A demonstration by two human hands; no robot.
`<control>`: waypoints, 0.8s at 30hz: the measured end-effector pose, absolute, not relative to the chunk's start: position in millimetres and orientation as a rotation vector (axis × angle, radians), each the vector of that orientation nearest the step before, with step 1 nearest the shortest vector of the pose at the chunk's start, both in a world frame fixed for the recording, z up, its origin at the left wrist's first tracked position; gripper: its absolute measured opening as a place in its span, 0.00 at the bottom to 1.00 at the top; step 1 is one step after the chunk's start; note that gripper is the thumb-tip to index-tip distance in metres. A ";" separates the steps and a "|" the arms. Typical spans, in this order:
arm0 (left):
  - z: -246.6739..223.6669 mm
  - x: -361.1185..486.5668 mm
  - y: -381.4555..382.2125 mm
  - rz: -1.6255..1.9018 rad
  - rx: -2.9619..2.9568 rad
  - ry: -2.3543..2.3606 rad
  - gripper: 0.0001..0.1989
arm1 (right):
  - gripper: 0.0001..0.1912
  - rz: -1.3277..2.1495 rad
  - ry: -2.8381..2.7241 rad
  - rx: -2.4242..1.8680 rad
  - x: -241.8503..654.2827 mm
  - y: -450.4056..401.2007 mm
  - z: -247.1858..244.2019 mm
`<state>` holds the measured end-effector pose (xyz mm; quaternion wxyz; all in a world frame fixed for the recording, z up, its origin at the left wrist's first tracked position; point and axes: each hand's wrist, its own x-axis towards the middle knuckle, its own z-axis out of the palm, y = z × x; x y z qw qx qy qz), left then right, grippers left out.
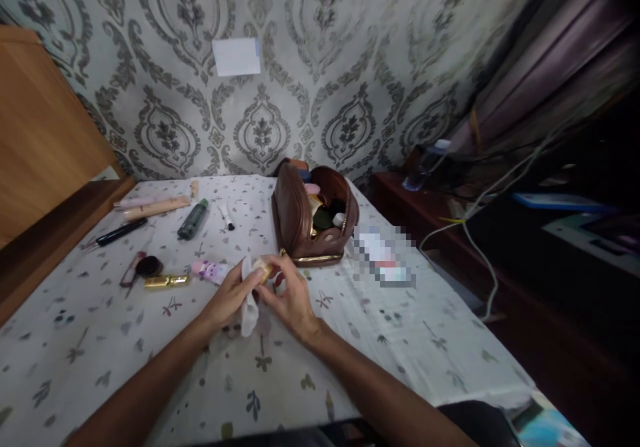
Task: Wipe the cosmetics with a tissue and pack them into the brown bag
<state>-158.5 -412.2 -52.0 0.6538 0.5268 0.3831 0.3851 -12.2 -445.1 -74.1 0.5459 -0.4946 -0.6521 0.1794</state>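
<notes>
Both hands meet over the cloth in front of the open brown makeup bag [290, 217]. My left hand [227, 297] is closed on a white tissue [249, 317], which hangs down below the fingers. Between the two hands is a small gold-coloured item [264, 272], partly covered by fingers and tissue; its exact kind is hidden. My right hand [295, 300] pinches this item from the right side. Just left of my left hand lies a pink and purple tube [210, 271]. Inside the bag are several cosmetics, among them a dark round case [323, 218].
A gold lipstick tube [167, 281], a round black container [149, 265], a green bottle [193, 220], a small brush [227, 217] and a black pen-like stick [121, 231] lie at left. A blurred-out package [383, 257] is right of the bag. A water bottle [425, 165] stands beyond.
</notes>
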 end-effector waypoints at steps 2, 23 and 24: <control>-50.3 -161.7 -409.6 0.839 1.173 0.885 0.26 | 0.26 0.493 -1.607 -1.104 -9.9 -445.8 -68.1; -41.1 -149.2 -421.0 0.813 0.910 0.981 0.29 | 0.09 0.152 -1.710 -1.076 -2.0 -449.4 -67.0; -41.1 -149.8 -421.0 0.825 0.921 0.984 0.28 | 0.09 0.185 -1.708 -1.071 -2.1 -449.4 -66.4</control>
